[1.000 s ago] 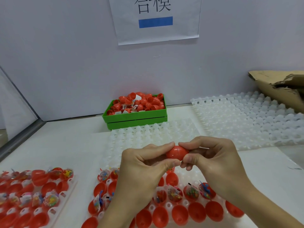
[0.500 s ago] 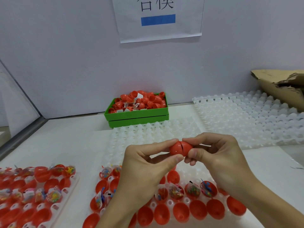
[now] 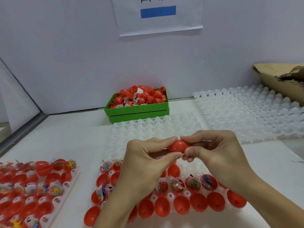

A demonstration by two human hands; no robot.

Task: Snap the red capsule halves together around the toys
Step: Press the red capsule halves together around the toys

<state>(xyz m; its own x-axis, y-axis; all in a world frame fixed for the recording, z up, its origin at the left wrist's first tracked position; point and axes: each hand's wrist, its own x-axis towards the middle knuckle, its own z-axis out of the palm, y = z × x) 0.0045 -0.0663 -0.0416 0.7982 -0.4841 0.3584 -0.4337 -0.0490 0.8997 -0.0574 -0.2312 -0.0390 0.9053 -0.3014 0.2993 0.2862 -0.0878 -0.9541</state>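
Two hands meet above the white desk. The left hand and the right hand each pinch one end of a single red capsule between thumb and forefinger, the remaining fingers curled behind it. The capsule is held in the air over a clear plastic tray with egg-shaped cups; its seam is barely visible, the two halves sitting flush.

In the tray's nearest row, seven empty red capsule halves stand open side up, partly hidden by the left forearm. Behind them, four halves carry small bagged toys, and more filled halves sit further left, partly hidden by the left hand.

A second tray at the left edge holds many red halves, some with toys, too blurred to count. Two empty clear trays lie on the desk: one just behind the hands, one to the right. A green bin heaped with red halves stands against the wall. Torn brown cardboard lies at the far right, and one paper sign with a blue bar hangs on the wall.
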